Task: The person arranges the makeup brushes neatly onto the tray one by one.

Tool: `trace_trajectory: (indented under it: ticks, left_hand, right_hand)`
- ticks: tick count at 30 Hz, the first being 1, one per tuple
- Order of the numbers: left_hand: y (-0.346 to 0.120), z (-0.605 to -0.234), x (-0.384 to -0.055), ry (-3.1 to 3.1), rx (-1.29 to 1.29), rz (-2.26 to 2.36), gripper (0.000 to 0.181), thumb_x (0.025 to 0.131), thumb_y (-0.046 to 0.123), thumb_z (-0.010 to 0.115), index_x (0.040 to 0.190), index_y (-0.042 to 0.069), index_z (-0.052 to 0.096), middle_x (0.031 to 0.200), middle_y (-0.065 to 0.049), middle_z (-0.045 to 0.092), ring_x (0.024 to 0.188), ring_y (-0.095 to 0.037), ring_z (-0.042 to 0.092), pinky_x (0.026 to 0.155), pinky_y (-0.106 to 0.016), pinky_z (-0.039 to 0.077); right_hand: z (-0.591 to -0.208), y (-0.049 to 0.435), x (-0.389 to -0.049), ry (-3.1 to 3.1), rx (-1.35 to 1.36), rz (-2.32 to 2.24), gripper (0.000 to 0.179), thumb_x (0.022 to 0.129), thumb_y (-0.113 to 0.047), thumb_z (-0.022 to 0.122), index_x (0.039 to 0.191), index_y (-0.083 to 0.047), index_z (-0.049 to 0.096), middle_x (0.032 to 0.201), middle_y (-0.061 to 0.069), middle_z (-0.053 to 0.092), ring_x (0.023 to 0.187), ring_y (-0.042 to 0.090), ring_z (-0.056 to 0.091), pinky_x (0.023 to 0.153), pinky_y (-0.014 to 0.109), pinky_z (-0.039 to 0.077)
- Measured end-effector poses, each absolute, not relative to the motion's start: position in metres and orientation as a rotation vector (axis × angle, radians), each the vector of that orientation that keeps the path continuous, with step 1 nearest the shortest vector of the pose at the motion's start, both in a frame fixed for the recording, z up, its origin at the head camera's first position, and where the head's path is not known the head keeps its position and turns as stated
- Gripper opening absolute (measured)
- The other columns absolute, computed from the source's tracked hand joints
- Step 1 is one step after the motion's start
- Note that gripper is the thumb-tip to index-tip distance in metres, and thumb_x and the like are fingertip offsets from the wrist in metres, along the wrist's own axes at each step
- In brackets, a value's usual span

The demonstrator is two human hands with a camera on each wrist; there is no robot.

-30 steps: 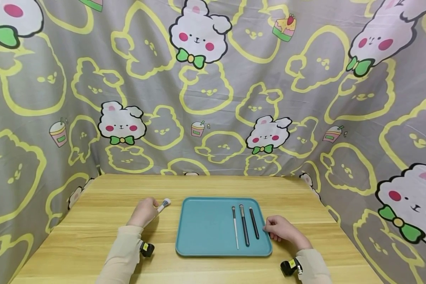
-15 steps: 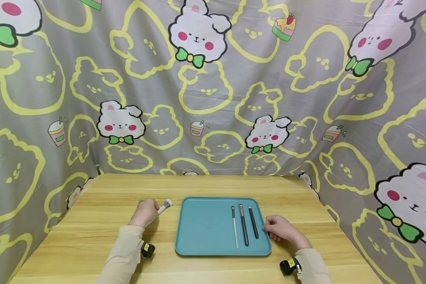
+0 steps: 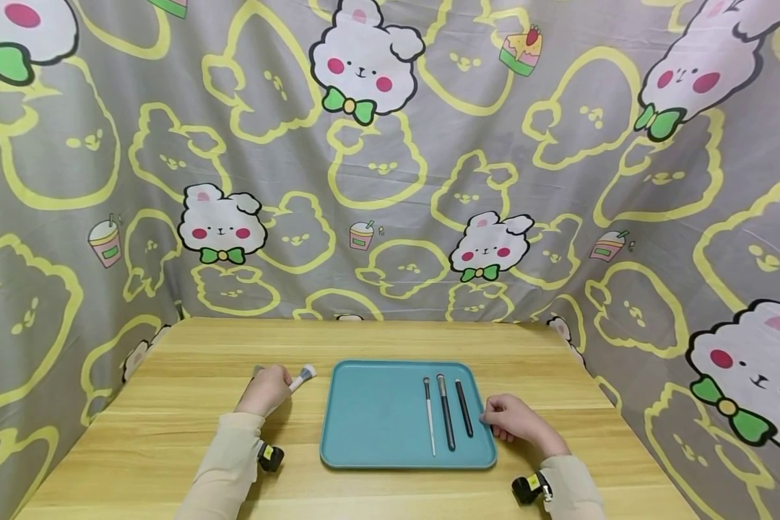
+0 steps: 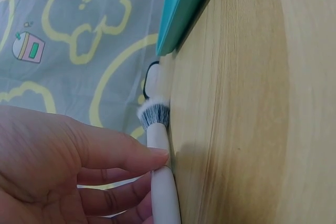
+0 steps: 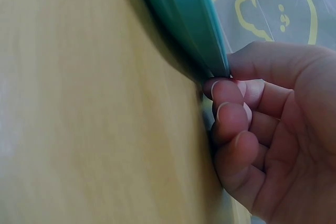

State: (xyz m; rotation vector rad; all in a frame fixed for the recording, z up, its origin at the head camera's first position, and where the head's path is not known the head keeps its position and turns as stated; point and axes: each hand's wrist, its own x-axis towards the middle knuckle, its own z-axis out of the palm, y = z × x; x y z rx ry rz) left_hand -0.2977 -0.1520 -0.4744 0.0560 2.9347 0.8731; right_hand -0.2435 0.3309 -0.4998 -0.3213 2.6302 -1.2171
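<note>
My left hand (image 3: 265, 390) pinches a white-handled makeup brush (image 3: 304, 375) between thumb and fingers, left of the blue tray (image 3: 370, 415). In the left wrist view, the brush's fluffy grey-and-white bristles (image 4: 154, 114) point away from the hand, and its handle lies close along the tabletop. My right hand (image 3: 512, 417) grips the tray's right rim, thumb on top and index finger underneath, as the right wrist view shows. On the tray's right side lie a thin white-handled brush (image 3: 432, 422), a longer dark brush (image 3: 448, 419) and a short black brush (image 3: 465, 412), roughly side by side.
The wooden table (image 3: 390, 498) reaches back to a grey patterned curtain (image 3: 396, 180) that also encloses both sides. A small greyish tip (image 3: 257, 370) shows just behind the left hand, mostly hidden. Each wrist wears a small black camera.
Compared with a second ago, the left hand and its brush are slightly farther right, and a greyish tip shows behind that hand. The right hand stays on the tray rim.
</note>
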Motion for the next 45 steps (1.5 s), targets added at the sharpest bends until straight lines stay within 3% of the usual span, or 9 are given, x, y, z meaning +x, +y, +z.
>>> trace_trajectory:
  ticks: [15, 36, 45]
  left_hand:
    - [-0.149, -0.470, -0.298, 2.955, 0.073, 0.935, 0.017, 0.087, 0.009, 0.066, 0.098, -0.004, 0.068, 0.088, -0.012, 0.068, 0.069, -0.019, 0.055, 0.060, -0.030, 0.046]
    - [-0.143, -0.466, -0.302, 2.907, 0.061, 1.080, 0.017, 0.083, 0.002, 0.061, 0.100, -0.003, 0.061, 0.088, -0.014, 0.065, 0.065, -0.020, 0.052, 0.054, -0.027, 0.042]
    - [-0.139, -0.461, -0.300, 2.934, 0.103, 1.076, 0.016, 0.083, 0.001, 0.061, 0.098, -0.003, 0.061, 0.087, -0.015, 0.063, 0.068, -0.021, 0.056, 0.056, -0.028, 0.046]
  right_hand:
    - [-0.500, 0.332, -0.243, 2.628, -0.336, -1.218, 0.026, 0.094, -0.016, 0.061, 0.075, 0.000, 0.054, 0.060, 0.001, 0.053, 0.051, 0.013, 0.048, 0.045, 0.027, 0.043]
    - [-0.500, 0.332, -0.243, 2.621, -0.346, -1.214, 0.025, 0.094, -0.016, 0.060, 0.075, 0.000, 0.054, 0.060, 0.000, 0.052, 0.051, 0.012, 0.047, 0.044, 0.025, 0.042]
    - [-0.498, 0.330, -0.243, 2.624, -0.337, -1.212, 0.025, 0.094, -0.015, 0.060, 0.074, -0.001, 0.054, 0.060, 0.000, 0.052, 0.051, 0.013, 0.048, 0.044, 0.025, 0.042]
